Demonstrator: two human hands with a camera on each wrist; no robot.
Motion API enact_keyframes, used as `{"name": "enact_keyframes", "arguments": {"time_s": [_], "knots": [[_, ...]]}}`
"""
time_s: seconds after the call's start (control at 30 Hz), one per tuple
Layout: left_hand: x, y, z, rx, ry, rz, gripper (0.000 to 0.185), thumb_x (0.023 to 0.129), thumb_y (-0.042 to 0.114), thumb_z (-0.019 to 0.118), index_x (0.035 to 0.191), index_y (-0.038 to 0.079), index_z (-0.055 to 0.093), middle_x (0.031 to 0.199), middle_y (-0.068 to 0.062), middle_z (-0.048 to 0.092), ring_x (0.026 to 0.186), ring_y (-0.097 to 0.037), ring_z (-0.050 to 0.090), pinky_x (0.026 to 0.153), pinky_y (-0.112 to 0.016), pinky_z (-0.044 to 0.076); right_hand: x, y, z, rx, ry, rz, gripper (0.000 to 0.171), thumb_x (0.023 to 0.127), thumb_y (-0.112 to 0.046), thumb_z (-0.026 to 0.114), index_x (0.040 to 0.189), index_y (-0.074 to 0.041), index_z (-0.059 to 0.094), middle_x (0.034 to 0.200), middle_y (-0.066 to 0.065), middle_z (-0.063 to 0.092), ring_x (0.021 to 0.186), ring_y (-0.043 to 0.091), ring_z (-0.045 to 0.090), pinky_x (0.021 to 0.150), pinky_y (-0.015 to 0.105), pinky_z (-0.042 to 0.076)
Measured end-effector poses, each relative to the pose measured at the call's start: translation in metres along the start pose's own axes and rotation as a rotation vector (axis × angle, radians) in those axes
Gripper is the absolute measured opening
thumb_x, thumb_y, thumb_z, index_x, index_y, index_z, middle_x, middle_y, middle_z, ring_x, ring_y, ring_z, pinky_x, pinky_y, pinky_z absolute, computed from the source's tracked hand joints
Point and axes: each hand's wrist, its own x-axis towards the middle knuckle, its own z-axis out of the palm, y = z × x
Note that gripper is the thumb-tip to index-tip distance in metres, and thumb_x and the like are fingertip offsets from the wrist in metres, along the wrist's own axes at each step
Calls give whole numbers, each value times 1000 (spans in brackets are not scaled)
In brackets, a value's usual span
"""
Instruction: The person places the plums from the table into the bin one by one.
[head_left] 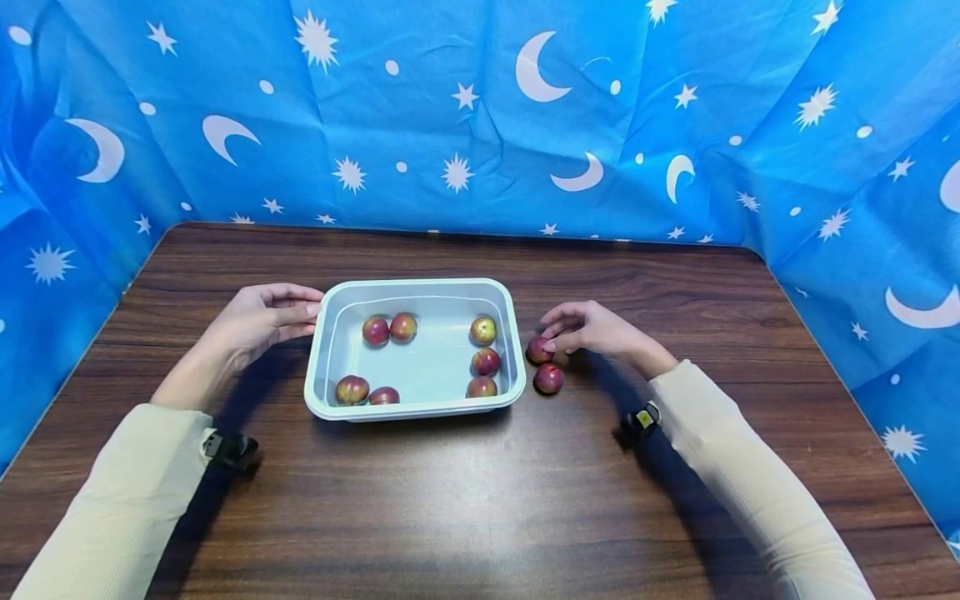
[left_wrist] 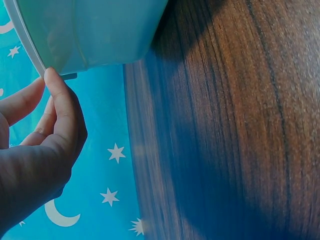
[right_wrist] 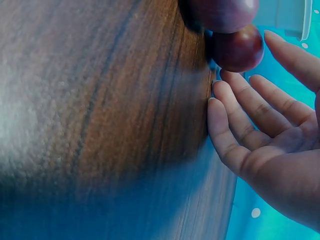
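A pale grey plastic tub (head_left: 420, 409) sits on the table with several red-and-yellow plums (head_left: 485, 362) inside. My left hand (head_left: 258, 323) pinches its left rim between thumb and fingers; in the left wrist view the thumb and a fingertip (left_wrist: 52, 75) meet at the rim. Two dark red plums lie on the table just right of the tub, one behind the other. My right hand (head_left: 600, 330) is at the farther plum (head_left: 538, 351), thumb and fingers spread about it. The nearer plum (head_left: 549, 378) lies untouched. In the right wrist view the fingers (right_wrist: 260, 112) are loosely bent.
The dark wood-grain table (head_left: 465, 508) ends at a back edge against a blue curtain (head_left: 450, 108) with white moons and stars. Small black cameras (head_left: 231, 451) are strapped at both wrists, over cream sleeves (head_left: 738, 458).
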Motion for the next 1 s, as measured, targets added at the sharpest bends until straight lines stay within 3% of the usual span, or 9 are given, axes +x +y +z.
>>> {"name": "enact_keyframes", "arguments": {"time_s": [0.33,1.0], "knots": [[-2,1,0,-20,6,2,16,88,5,59,104,0,55,88,-1,64,79,-11,65,78,-30,53,1,-1,0,-13,3,-2,36,84,-3,64,115,8,52,102,20,62,79,15,58,71,31,52],[0,2,0,-8,-1,-4,23,90,1,55,110,-7,49,88,0,64,78,-10,64,77,-28,53,-2,2,-7,-30,19,4,35,84,-5,64,115,7,53,100,18,63,79,18,60,73,38,54]]}}
